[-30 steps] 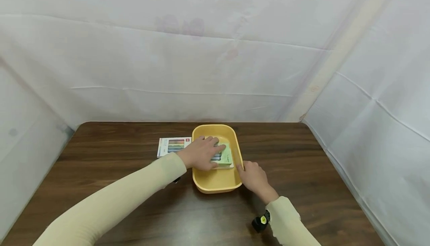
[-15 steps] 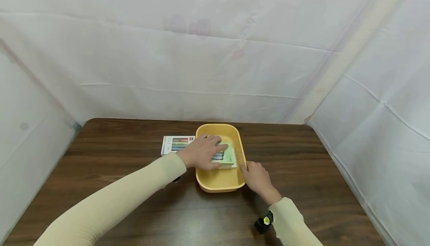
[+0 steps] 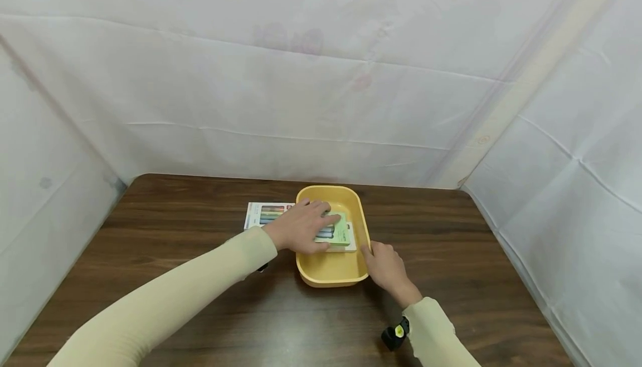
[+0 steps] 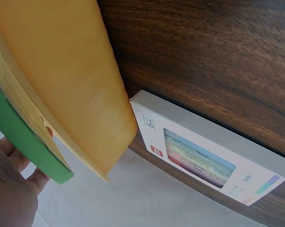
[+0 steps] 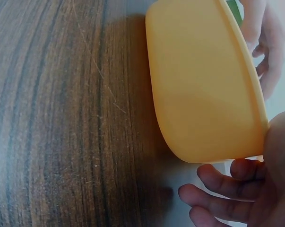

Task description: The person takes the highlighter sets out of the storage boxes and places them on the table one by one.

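My left hand (image 3: 300, 226) spreads over a green box of pens (image 3: 342, 232), inside or just over a yellow plastic basket (image 3: 328, 272). In the left wrist view the green box (image 4: 24, 137) overlaps the basket's rim, and a fingertip shows past its lower edge, so the fingers grip it. A white box (image 3: 353, 240) lies beneath it in the basket, mostly hidden. At the basket's right side my right hand (image 3: 387, 269) holds the rim, thumb at the edge. The right wrist view shows its other fingers curled by the basket's outer end wall (image 5: 203, 85).
Another white box of colourful pens (image 4: 199, 156), with a clear window, lies on the dark wooden table (image 3: 175, 233) against the basket's left side. White sheeting (image 3: 321, 105) hangs behind the table and on both sides.
The head view has turned slightly, shifting the table and basket rightward in it. My left hand and the green box have slid a little left relative to the white box beneath. My right hand stays on the rim.
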The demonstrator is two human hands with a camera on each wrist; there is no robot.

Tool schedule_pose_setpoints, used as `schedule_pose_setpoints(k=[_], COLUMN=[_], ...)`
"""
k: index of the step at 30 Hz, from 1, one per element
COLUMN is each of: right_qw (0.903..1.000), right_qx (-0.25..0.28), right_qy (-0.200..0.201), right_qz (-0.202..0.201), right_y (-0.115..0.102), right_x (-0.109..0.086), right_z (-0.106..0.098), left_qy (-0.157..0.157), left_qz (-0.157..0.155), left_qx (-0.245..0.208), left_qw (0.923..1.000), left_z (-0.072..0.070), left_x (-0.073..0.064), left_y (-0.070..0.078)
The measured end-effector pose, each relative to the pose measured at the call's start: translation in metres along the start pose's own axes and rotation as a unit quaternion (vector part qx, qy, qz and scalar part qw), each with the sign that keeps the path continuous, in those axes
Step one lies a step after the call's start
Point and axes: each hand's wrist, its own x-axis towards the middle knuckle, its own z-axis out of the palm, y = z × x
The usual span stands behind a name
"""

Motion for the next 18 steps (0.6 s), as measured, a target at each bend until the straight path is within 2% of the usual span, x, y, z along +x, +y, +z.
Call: schedule_pose_setpoints(k=[10,18], right_qw=[0.9999,0.9999], right_qx=[-0.01,-0.012], right_qy=[0.002,0.003], right_qz=[0.005,0.005], right_y=[0.0031,0.0049], right_x=[-0.0001,0.0007], right_z=[-0.0025,-0.0026], left_qy=[-0.007,-0.005], left_qz=[-0.015,-0.016], left_qx=[-0.017,-0.013], left_qw=[0.9997,0.9998], left_z=[0.0016,0.0009], left_x=[-0.0004,-0.0041], left_y=[-0.0008,-0.0031])
